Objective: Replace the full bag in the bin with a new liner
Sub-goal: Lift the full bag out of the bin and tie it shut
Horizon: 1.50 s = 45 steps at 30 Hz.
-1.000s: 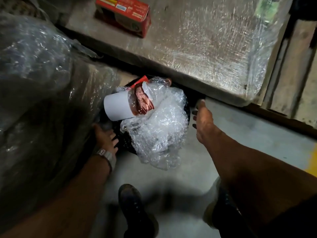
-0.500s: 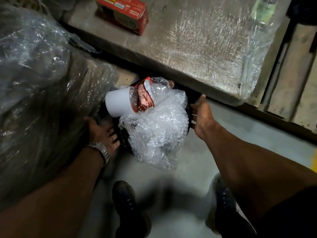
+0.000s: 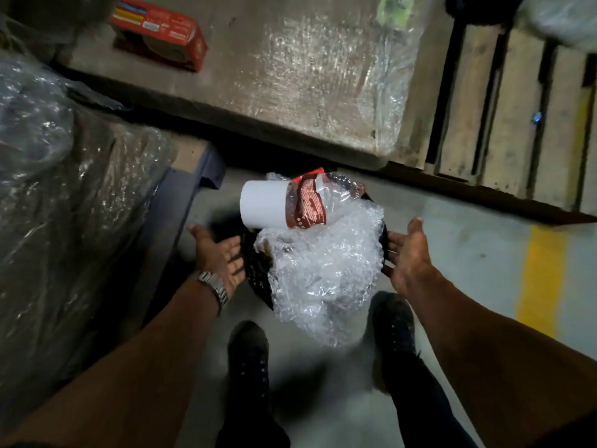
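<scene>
Bin point(image 3: 255, 276), black, overfull, sits on bare floor between both hands; a second ago it was tucked under the wrapped pallet point(image 3: 323, 76), so it's been pulled clear and the bag can probably be lifted next. Bubble wrap point(image 3: 323, 273) spills toward the person, white cup point(image 3: 263, 208) just beyond the left fingers. Left hand point(image 3: 219, 257) and right hand point(image 3: 407, 253) flank the rim, fingers straight, spread, gripping nothing. Earlier both pressed the sides.
</scene>
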Each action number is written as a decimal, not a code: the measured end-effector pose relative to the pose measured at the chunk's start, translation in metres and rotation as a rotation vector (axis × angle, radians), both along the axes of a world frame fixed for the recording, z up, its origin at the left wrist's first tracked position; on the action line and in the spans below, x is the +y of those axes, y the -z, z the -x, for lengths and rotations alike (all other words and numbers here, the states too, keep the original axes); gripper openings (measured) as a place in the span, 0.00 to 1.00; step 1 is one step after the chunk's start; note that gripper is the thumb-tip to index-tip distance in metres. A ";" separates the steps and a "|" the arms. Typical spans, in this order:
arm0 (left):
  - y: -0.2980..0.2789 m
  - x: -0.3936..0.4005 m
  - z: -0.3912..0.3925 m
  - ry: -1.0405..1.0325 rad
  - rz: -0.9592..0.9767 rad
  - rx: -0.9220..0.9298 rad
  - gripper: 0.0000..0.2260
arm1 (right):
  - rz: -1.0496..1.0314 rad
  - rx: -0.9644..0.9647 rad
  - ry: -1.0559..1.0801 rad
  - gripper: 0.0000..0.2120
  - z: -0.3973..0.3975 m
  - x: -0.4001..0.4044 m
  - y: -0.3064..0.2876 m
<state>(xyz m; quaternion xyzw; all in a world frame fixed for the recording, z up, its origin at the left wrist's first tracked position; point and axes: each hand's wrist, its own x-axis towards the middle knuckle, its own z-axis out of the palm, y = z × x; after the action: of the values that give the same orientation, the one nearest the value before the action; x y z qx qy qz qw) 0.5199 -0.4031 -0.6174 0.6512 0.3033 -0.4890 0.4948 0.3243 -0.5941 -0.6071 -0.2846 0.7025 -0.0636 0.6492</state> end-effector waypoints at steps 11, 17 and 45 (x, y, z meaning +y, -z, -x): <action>0.007 -0.062 0.046 0.352 0.052 0.002 0.46 | 0.043 0.019 0.397 0.33 0.094 0.009 -0.004; 0.010 -0.089 0.075 0.526 0.039 0.030 0.45 | 0.051 -0.014 0.555 0.34 0.137 0.025 -0.005; 0.042 -0.101 0.173 0.632 -0.003 0.002 0.41 | -0.020 -0.053 0.580 0.32 0.245 0.021 0.039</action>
<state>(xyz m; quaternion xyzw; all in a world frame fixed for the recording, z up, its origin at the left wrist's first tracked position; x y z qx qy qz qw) 0.3469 -0.5043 -0.6591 0.7134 0.0873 -0.6188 0.3172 0.0790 -0.5730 -0.6457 -0.0636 0.7381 -0.2471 0.6246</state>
